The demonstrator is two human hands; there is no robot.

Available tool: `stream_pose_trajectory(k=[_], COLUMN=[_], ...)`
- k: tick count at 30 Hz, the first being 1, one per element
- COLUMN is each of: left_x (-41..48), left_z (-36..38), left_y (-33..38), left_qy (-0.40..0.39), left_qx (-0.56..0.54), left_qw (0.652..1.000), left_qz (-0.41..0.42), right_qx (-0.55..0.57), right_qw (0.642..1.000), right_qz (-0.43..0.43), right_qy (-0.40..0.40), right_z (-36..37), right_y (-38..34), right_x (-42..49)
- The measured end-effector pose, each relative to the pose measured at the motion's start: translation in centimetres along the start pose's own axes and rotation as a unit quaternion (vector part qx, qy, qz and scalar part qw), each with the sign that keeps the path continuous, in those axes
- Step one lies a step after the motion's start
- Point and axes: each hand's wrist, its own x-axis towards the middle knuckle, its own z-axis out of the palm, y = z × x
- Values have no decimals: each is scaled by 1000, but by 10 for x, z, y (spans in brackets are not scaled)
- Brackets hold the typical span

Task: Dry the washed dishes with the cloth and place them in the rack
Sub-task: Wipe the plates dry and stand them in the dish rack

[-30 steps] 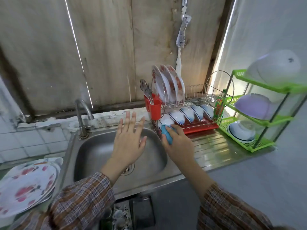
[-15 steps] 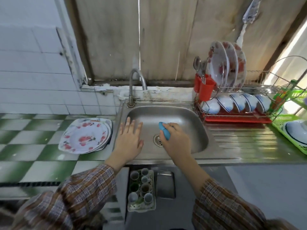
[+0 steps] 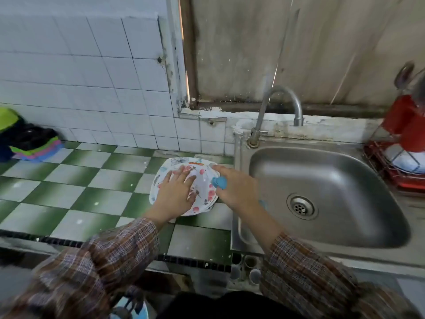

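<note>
A small stack of white plates [image 3: 202,180] with red flower prints lies on the green-and-white checked counter, just left of the sink. My left hand [image 3: 176,193] rests flat on the top plate with fingers spread. My right hand [image 3: 234,188] hovers at the stack's right edge and grips a bunched blue cloth [image 3: 219,182], with its forefinger stretched toward the plate rim. The dish rack [image 3: 395,171] with its red tray shows only partly at the right edge, with a white bowl inside.
The steel sink [image 3: 322,180] with its drain and curved tap [image 3: 279,107] lies to the right. A red cutlery holder [image 3: 407,123] stands on the rack. Folded coloured cloths [image 3: 32,143] sit at the far left by the tiled wall.
My view swung left, away from the rack. Both hands moved from over the sink to the plate stack; my left hand now lies on the top plate. The blue cloth stays in my right hand.
</note>
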Motion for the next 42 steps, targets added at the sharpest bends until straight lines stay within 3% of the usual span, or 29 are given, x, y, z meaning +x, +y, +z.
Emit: stream_pose_trajectory(k=[6,13,21,26,30,34,42], left_x=[13,16,8,-2,-15,-26,-35], left_z=[52,92,104,108,107,108,80], left_y=[-58,-75,-76,-78,-85,-98,-99], left_qy=[-152,-230,-181,-158,-145,-3,137], left_qx=[-60,-62,20,78,60,38,-38], left_qw=[984,966,967,964,965,964,947], left_qz=[70,99,177,199,211,264,288], right_qx=[-84,-90,-156,-141,-101,-69,31], right_qw=[971,952,911,914,923,929,940], right_qz=[34,34,26,41,50,47,71], right_qy=[-222,-289,-381,-378,-367,-360,-332], right_z=[53,103,116,111,105,96,69], right_y=[-23,-20,-19,-25,-29,-36,-42], right_x=[39,43,42,41,30,14,3])
